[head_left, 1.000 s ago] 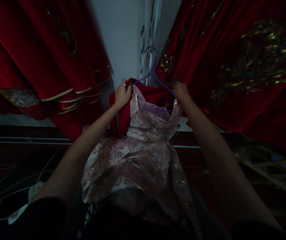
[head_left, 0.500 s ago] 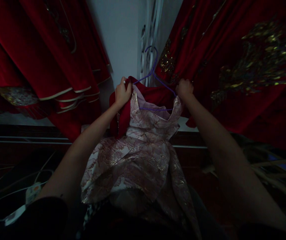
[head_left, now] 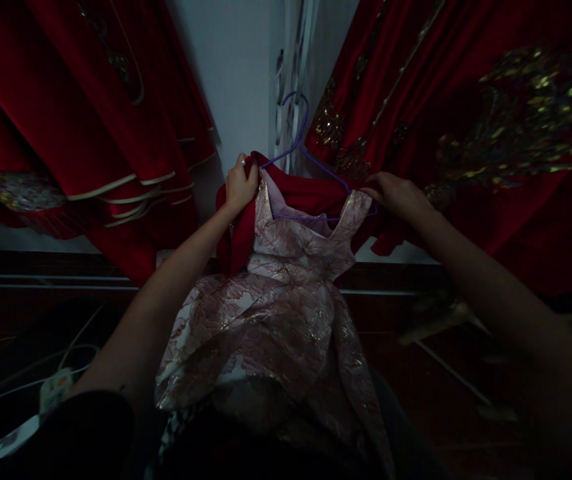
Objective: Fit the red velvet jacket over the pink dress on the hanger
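A pale pink brocade dress (head_left: 291,313) with gold threads hangs from a purple wire hanger (head_left: 302,127) in front of me, its skirt spread toward my body. Behind its neckline lies a red garment (head_left: 239,243), also over the hanger. My left hand (head_left: 242,185), with a ring on one finger, is closed around the dress's left shoulder strap and the red cloth there. At the other shoulder, my right hand (head_left: 400,197) has its fingertips pinched at the red cloth's edge, just above the dress strap. The hanger's right end shows below those fingers.
Red gowns with gold trim (head_left: 91,133) hang on the left, and a red gown with gold sequins (head_left: 531,113) hangs on the right. A pale metal frame (head_left: 286,87) stands between them. A white power strip (head_left: 56,390) with cords lies at lower left.
My right hand has shifted right and turned, now pinching with its fingertips. The right strap has spread outward and the hanger's right end shows. The left hand keeps its hold.
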`<state>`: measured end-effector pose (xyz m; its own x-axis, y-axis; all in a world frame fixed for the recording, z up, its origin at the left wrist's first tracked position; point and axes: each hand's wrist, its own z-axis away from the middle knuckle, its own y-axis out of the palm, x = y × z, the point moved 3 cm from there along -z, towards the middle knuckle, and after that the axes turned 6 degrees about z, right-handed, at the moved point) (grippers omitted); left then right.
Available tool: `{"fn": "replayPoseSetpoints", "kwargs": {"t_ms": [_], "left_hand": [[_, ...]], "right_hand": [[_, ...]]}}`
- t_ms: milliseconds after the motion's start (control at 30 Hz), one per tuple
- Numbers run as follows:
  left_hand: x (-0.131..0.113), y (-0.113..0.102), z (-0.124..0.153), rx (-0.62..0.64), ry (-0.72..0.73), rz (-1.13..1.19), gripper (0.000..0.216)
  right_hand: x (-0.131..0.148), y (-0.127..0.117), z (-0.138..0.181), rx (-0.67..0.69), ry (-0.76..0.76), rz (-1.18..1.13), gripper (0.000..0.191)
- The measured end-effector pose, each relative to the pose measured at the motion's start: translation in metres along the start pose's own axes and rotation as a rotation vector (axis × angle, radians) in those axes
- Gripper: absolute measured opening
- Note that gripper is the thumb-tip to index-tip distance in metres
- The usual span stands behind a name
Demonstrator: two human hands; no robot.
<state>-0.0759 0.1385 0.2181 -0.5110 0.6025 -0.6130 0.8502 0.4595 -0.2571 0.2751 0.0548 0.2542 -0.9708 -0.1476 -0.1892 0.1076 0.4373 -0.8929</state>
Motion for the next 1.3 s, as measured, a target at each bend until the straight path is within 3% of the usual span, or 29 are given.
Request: {"fn": "replayPoseSetpoints", "kwargs": {"t_ms": [333,600,733,833,967,1167,1300], "left_hand": [[-0.006,-0.002,0.008,0.012,-0.025,-0.068,0.033],[-0.003,0.004,0.012,-0.019,-0.033,-0.116,0.029],[-0.004,0.003,0.013,-0.022,-0.027,-0.115,0.028],[-0.008,0.0,0.015,-0.043,-0.018,-0.113,0.029],[-0.011,-0.001,0.018,-0.065,-0.012,-0.113,0.028],[-0.011,0.014,0.029,-0.085,-0.064,-0.164,0.029],[-0.012,0.024,0.038,-0.112,-0.112,-0.16,0.031]], "right_hand": [[0.003,-0.005,0.011,-0.025,-0.065,0.032,0.034],[0.019,-0.005,0.036,-0.043,0.239,0.016,0.041],[0.023,0.003,0.03,0.08,0.358,-0.024,0.045],[0.031,0.005,0.03,0.149,0.365,-0.019,0.051],[0.036,0.003,0.034,0.073,0.351,0.009,0.042],[0.032,0.008,0.015,-0.028,0.491,-0.145,0.041],[0.067,0.013,-0.005,-0.127,0.51,-0.285,0.044]]}}
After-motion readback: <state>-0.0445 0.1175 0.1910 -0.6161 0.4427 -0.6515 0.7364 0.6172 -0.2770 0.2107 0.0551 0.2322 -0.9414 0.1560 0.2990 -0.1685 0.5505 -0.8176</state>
